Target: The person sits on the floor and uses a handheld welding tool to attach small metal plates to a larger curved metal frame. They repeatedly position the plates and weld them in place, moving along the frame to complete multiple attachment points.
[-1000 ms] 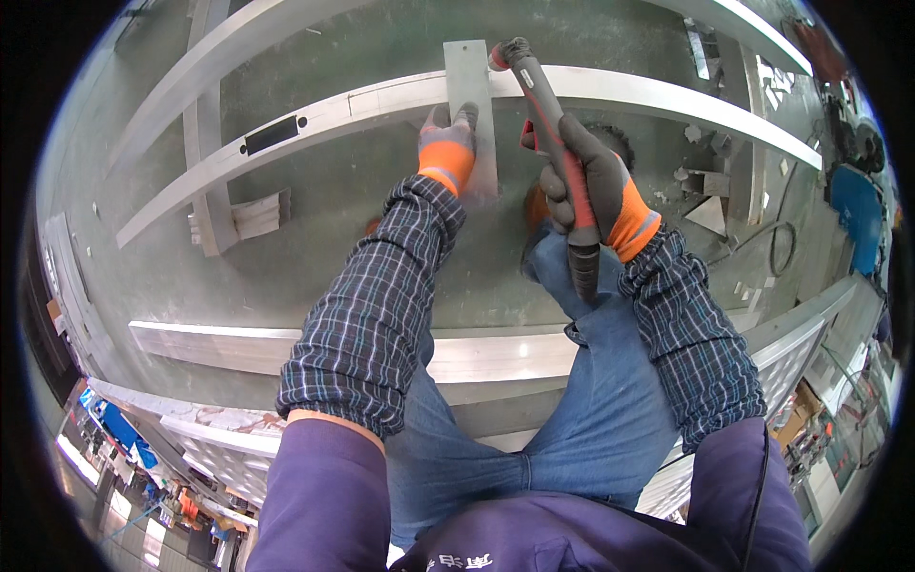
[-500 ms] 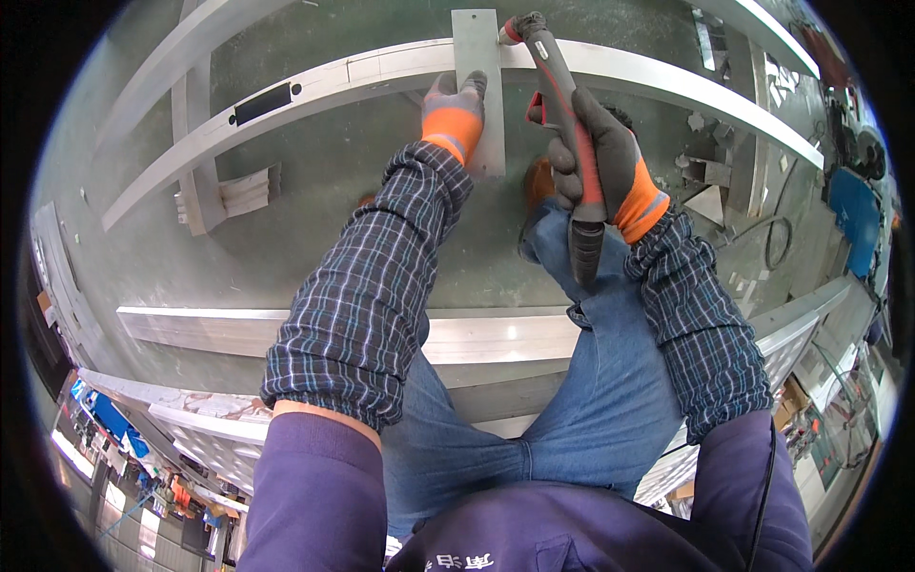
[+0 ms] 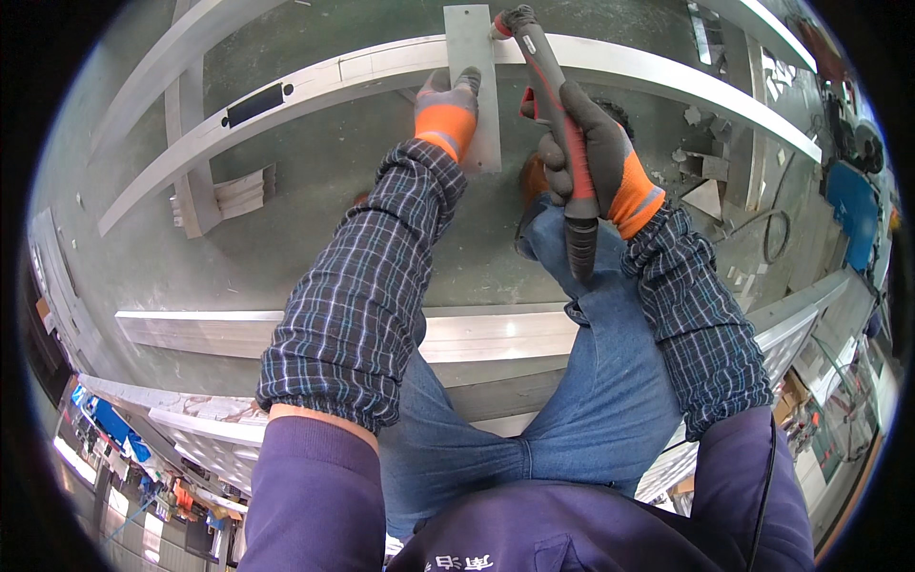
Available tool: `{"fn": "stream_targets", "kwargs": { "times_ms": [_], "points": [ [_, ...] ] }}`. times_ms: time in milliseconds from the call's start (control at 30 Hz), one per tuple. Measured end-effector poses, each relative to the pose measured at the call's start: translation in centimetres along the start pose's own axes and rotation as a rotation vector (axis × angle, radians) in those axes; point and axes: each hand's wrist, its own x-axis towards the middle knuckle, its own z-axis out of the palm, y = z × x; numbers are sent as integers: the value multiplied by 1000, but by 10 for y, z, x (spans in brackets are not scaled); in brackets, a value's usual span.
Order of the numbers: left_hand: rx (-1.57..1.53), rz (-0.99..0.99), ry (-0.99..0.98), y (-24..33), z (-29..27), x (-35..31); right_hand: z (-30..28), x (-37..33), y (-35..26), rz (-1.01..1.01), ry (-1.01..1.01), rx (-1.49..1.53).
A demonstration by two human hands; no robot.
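A flat grey metal plate (image 3: 484,114) lies crosswise over a long pale metal bar (image 3: 629,69). My left hand (image 3: 448,103), in a grey and orange glove, grips the plate's left edge with the thumb on its face, just below the bar. My right hand (image 3: 596,157), gloved alike, is closed round the handle of a red and black welding torch (image 3: 556,91). The torch's red nozzle end points left, close to the plate's right edge where it crosses the bar. Its ribbed black end hangs down over my right thigh. My fingertips behind the plate are partly hidden.
Another pale metal bar (image 3: 210,329) runs across in front of my knees. A cross member (image 3: 193,181) stands at left with crumpled sheet scraps (image 3: 246,191) beside it. Offcuts (image 3: 703,198), a looped cable (image 3: 777,236) and a blue panel (image 3: 851,214) are at right.
The whole view has shifted slightly, with the bar, plate and both hands a little further left. Both hands keep the same hold, and the torch stays near the plate's edge.
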Motion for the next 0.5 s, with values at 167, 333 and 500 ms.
{"fn": "stream_targets", "kwargs": {
  "times_ms": [167, 333, 500],
  "points": [
    [-36, -2, -25, 4, -1, -4, 7, -2, -1, 2, 48, -34],
    [27, 30, 13, 2, -3, -2, 15, -3, -2, -2, 65, -57],
    [-5, 34, -26, -5, -1, 2, 10, -2, 0, 6, 69, -85]
  ]
}}
